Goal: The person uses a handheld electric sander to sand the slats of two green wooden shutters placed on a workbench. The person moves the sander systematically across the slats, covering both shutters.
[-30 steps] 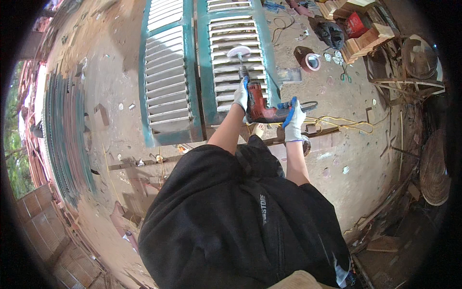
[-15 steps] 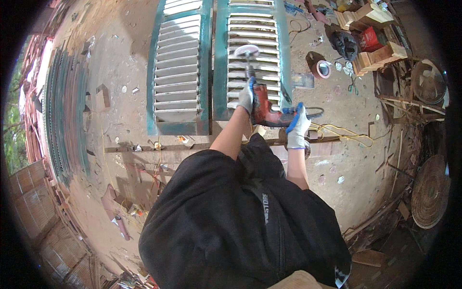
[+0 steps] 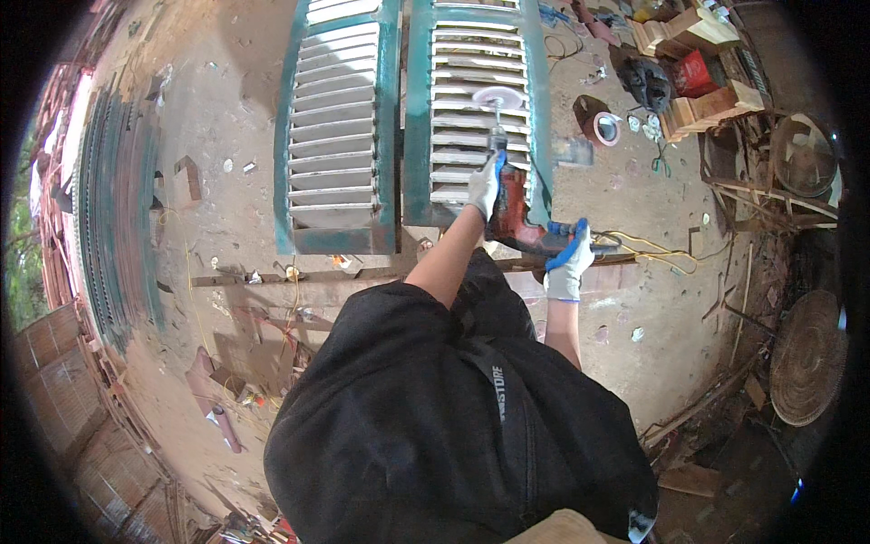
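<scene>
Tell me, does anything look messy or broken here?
Yes. Small pale crumpled scraps litter the dusty brown floor, so it looks untidy. The teal-framed slatted shutters look odd too: their paint is patchy, with darker colour on the left one's bottom rail. I can't tell whether that's wear or dirt.

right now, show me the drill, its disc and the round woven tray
Drill [image 3: 512, 198]: head view, on its red body
Disc [image 3: 490, 96]: head view, on its pale face
Round woven tray [image 3: 807, 359]: head view, near its centre

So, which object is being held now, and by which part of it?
A red power drill: the left hand holds its front end, just behind the chuck; the right hand holds its rear handle.
</scene>
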Available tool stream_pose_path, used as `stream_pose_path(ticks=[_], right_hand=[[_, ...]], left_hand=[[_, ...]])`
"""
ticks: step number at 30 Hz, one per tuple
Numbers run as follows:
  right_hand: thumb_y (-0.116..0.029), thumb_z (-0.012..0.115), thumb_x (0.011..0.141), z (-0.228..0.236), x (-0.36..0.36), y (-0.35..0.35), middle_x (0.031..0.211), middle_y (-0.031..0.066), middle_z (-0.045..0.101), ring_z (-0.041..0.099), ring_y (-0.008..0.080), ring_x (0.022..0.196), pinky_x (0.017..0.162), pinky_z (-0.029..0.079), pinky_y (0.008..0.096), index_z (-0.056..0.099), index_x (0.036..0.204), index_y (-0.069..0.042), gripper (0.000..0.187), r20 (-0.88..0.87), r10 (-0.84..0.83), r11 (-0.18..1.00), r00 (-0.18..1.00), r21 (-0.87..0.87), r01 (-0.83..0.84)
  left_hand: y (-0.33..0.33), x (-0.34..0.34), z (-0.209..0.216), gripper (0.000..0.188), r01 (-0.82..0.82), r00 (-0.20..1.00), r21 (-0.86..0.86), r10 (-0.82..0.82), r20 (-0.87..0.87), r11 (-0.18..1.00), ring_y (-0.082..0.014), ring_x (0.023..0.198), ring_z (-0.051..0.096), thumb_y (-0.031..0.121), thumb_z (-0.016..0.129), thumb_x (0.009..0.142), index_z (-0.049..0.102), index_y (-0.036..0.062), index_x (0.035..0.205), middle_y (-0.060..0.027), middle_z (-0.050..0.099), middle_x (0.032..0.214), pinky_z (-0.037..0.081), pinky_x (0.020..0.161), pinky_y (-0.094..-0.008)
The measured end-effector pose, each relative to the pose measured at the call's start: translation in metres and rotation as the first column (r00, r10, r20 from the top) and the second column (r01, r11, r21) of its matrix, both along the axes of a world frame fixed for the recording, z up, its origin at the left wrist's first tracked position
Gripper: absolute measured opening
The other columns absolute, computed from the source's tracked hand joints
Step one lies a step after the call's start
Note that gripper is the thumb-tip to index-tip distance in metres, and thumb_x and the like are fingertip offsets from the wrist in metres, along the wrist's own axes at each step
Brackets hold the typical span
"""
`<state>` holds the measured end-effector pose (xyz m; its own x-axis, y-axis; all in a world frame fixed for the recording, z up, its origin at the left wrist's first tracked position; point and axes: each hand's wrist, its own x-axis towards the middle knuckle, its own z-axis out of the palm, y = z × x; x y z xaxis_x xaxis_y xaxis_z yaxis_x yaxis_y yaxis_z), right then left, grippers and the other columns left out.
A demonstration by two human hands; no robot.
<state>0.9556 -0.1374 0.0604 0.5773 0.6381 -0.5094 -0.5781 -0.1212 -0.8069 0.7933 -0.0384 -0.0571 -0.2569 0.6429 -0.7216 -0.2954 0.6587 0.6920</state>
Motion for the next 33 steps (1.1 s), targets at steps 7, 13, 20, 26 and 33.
stream_pose_path(ticks=[7, 13, 20, 26, 33], right_hand=[[-0.019, 0.067, 0.084, -0.038, -0.024, 0.025, 0.069, 0.0017, 0.054, 0.051, 0.0141, 0.058, 0.057, 0.046, 0.0310, 0.056, 0.076, -0.006, 0.019, -0.121, 0.163, 0.984, 0.979, 0.091, -0.152], [-0.022, 0.070, 0.080, -0.027, 0.009, 0.024, 0.074, 0.0037, 0.055, 0.055, 0.0167, 0.063, 0.061, 0.049, 0.0346, 0.057, 0.077, -0.006, 0.022, -0.103, 0.039, 0.998, 0.994, -0.050, -0.044], [-0.026, 0.066, 0.085, 0.004, 0.050, 0.034, 0.063, 0.0057, 0.052, 0.056, 0.0236, 0.057, 0.060, 0.051, 0.0405, 0.050, 0.071, -0.008, 0.027, -0.030, -0.016, 1.000, 0.999, -0.024, 0.015], [-0.024, 0.059, 0.089, 0.022, 0.082, 0.046, 0.059, 0.0015, 0.046, 0.048, 0.0170, 0.056, 0.066, 0.050, 0.0385, 0.047, 0.067, -0.010, 0.029, -0.131, -0.018, 0.974, 0.991, 0.222, 0.047], [-0.022, 0.061, 0.087, 0.004, 0.073, 0.105, 0.060, 0.0034, 0.047, 0.051, 0.0198, 0.056, 0.064, 0.050, 0.0393, 0.048, 0.067, -0.009, 0.027, -0.133, 0.028, 0.999, 0.991, 0.023, -0.025]], left_hand=[[0.002, -0.059, -0.024, 0.064, -0.203, 0.966, -0.014, 0.202, 0.162, 0.979, -0.0164, 0.070, 0.062, 0.057, 0.065, 0.073, 0.067, -0.0030, 0.094, -0.0109, 0.065, 0.087, 0.049, 0.062, -0.0309], [0.013, -0.011, -0.018, 0.080, -0.021, 1.000, -0.111, 0.019, -0.023, 0.994, -0.0240, 0.080, 0.059, 0.066, 0.061, 0.070, 0.063, -0.0079, 0.101, -0.0154, 0.064, 0.097, 0.046, 0.073, -0.0364], [0.033, 0.054, 0.031, 0.049, 0.009, 0.952, 0.044, -0.022, 0.306, 0.999, -0.0153, 0.062, 0.055, 0.052, 0.069, 0.073, 0.065, 0.0036, 0.084, -0.0051, 0.060, 0.074, 0.045, 0.057, -0.0317], [0.055, 0.093, 0.048, 0.033, -0.079, 0.732, 0.287, -0.140, 0.667, 0.955, -0.0125, 0.063, 0.059, 0.032, 0.062, 0.085, 0.065, 0.0066, 0.106, -0.0030, 0.064, 0.077, 0.049, 0.059, -0.0268], [0.096, 0.043, 0.044, 0.025, 0.137, 0.741, 0.231, -0.255, 0.622, 0.963, -0.0154, 0.073, 0.063, 0.032, 0.053, 0.090, 0.061, 0.0092, 0.097, -0.0055, 0.066, 0.087, 0.053, 0.067, -0.0300]])
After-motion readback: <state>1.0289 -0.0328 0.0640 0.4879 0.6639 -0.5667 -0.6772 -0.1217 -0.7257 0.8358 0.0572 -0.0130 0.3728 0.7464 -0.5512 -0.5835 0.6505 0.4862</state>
